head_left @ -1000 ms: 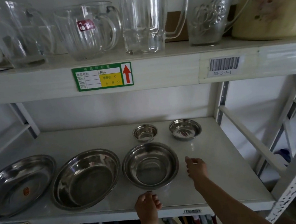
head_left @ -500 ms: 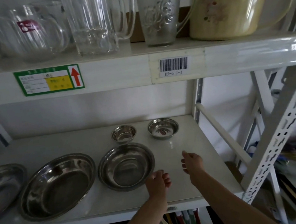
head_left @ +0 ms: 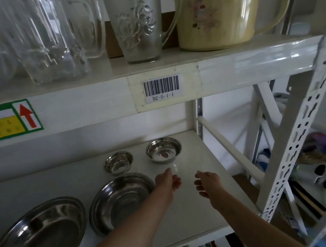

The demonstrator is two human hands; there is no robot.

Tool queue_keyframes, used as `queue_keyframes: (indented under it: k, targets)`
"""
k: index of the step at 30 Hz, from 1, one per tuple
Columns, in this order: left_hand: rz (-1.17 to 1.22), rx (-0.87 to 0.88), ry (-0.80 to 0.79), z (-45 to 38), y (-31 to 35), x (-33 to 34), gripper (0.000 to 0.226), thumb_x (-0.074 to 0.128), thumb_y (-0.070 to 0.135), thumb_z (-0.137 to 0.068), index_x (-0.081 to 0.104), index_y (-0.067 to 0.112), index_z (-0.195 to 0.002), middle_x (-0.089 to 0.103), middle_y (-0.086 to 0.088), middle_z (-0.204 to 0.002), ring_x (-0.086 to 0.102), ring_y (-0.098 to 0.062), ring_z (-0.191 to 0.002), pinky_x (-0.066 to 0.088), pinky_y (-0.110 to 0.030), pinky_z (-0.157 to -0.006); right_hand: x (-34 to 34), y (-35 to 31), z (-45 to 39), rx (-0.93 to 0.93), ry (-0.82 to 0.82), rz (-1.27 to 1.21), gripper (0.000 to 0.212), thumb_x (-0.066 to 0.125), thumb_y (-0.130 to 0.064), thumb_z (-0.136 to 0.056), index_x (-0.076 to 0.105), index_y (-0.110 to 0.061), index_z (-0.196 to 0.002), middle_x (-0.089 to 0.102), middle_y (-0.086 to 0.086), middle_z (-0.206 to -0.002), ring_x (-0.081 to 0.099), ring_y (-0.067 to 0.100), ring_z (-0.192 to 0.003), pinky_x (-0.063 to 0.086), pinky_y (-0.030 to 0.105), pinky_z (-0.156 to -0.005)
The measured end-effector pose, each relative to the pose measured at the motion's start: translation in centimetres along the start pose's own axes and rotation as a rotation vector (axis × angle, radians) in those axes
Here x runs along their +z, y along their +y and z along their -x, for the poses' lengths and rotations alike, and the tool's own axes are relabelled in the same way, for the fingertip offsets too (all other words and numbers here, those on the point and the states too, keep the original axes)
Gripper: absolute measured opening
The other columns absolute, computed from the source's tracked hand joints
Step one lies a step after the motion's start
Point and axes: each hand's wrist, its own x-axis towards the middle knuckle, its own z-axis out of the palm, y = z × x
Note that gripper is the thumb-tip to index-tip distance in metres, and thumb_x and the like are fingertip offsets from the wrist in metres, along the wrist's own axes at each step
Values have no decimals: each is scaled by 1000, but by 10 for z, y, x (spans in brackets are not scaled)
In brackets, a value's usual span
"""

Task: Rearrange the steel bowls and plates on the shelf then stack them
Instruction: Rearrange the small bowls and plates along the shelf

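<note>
Steel ware lies on the white lower shelf (head_left: 200,211). A large steel plate (head_left: 36,241) sits at the front left, with a medium steel bowl (head_left: 118,201) to its right. Behind stand a small deep bowl (head_left: 118,162) and a small shallow bowl (head_left: 164,150). My left hand (head_left: 168,180) hovers by the medium bowl's right rim, just below the shallow bowl, fingers loosely apart and holding nothing. My right hand (head_left: 208,182) hangs over bare shelf to the right, also holding nothing.
The upper shelf (head_left: 253,63) carries glass jugs (head_left: 49,38), an embossed pitcher (head_left: 136,23) and a cream lidded pot (head_left: 219,10) overhead. A white slotted upright (head_left: 296,136) and a diagonal brace (head_left: 229,145) bound the right side. Clutter fills the space below and to the right.
Both hands have moved up and forward over the shelf, the left one from the front edge to beside the medium bowl. The view has swung right, cutting off the leftmost plate.
</note>
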Motion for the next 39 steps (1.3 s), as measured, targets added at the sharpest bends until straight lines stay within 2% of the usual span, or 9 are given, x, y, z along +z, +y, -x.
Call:
queue_keyframes:
  k: [2, 6, 10, 14, 20, 31, 33, 36, 39]
  targets:
    - [15, -7, -18, -13, 3, 4, 16, 53, 16, -95, 51, 1, -100, 55, -16, -77, 54, -24, -60, 53, -28, -48, 0, 1, -3, 2, 19, -17, 26, 51, -25, -98, 64, -3, -103, 64, 11, -82, 55, 20, -67, 45, 28, -59]
    - [19, -50, -66, -35, 5, 11, 26, 68, 16, -86, 56, 2, -105, 52, -15, -78, 51, -21, -62, 50, -31, -57, 0, 0, -9, -5, 50, -30, 26, 51, -23, -98, 64, -1, -103, 61, 11, -78, 53, 19, -62, 42, 26, -54]
    - [49, -52, -63, -61, 9, 19, 26, 61, 18, -91, 54, 4, -111, 44, -12, -73, 41, -18, -52, 48, -32, -58, 5, -2, -17, -5, 72, -12, 27, 51, -26, -98, 64, -2, -104, 62, 10, -79, 54, 20, -64, 42, 27, -56]
    - [47, -30, -29, -90, 14, 23, 37, 51, 26, -97, 51, 2, -125, 43, -11, -72, 41, -18, -43, 50, -26, -41, 9, -2, -24, -10, 82, -7, 28, 51, -28, -98, 64, -4, -104, 62, 10, -80, 54, 19, -64, 43, 27, -57]
    - [39, -73, 9, -117, 18, 25, 43, 52, 30, -96, 49, 2, -129, 55, -23, -102, 55, -25, -61, 51, -28, -34, 11, 2, -30, -8, 104, -23, 30, 51, -30, -98, 64, -3, -103, 62, 8, -76, 53, 18, -61, 42, 25, -55]
    - [213, -95, 61, -140, 17, 25, 44, 54, 13, -93, 44, 2, -134, 61, -23, -126, 61, -31, -72, 52, -39, -34, 12, 13, -31, -5, 143, -44, 29, 50, -30, -99, 63, -5, -105, 63, 7, -79, 55, 18, -64, 44, 26, -57]
    - [245, -92, 83, -140, 17, 24, 46, 52, 12, -92, 41, 3, -136, 58, -22, -128, 64, -34, -81, 56, -41, -40, 11, 14, -31, -5, 142, -50, 29, 50, -30, -99, 63, -5, -106, 62, 7, -78, 55, 17, -63, 43, 25, -56]
    - [246, -114, 100, -138, 18, 23, 50, 53, 13, -90, 39, 7, -137, 55, -19, -134, 63, -40, -108, 59, -46, -64, 11, 14, -30, -8, 150, -52, 30, 50, -30, -99, 62, -4, -107, 62, 6, -77, 55, 17, -63, 43, 25, -56]
    - [286, -144, 111, -138, 22, 23, 47, 45, 12, -93, 39, 8, -139, 49, -17, -141, 54, -40, -123, 56, -48, -85, 11, 13, -29, -10, 151, -50, 30, 49, -30, -99, 62, -4, -108, 62, 6, -78, 55, 17, -64, 43, 26, -56]
